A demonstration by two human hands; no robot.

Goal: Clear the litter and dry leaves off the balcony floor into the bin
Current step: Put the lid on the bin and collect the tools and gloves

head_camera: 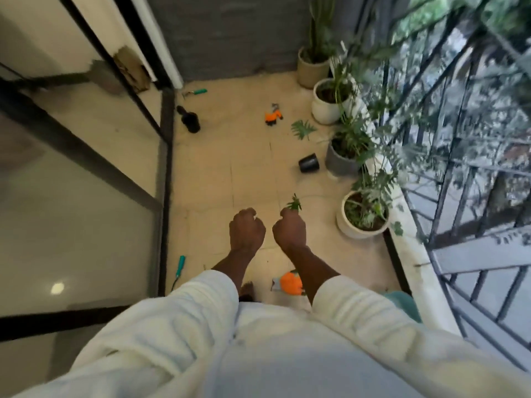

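Note:
My right hand [290, 229] is held out over the beige tiled floor and grips a small green leaf sprig [293, 203] that sticks up from its fist. My left hand [247, 229] hangs beside it with fingers curled; whether it holds anything is hidden. A larger green leaf [302, 129] lies on the floor farther ahead, near the pots. An orange wrapper-like piece [273, 116] lies on the tiles beyond it. A teal rim [402, 300], possibly the bin, shows at my right side behind my sleeve.
Several potted plants [362, 215] line the right edge along the black railing [448, 173]. A tipped black pot [309, 162], a black bottle [189, 119], two teal-handled tools [180, 265] and an orange item [290, 281] lie on the floor. Glass doors [86, 173] close the left.

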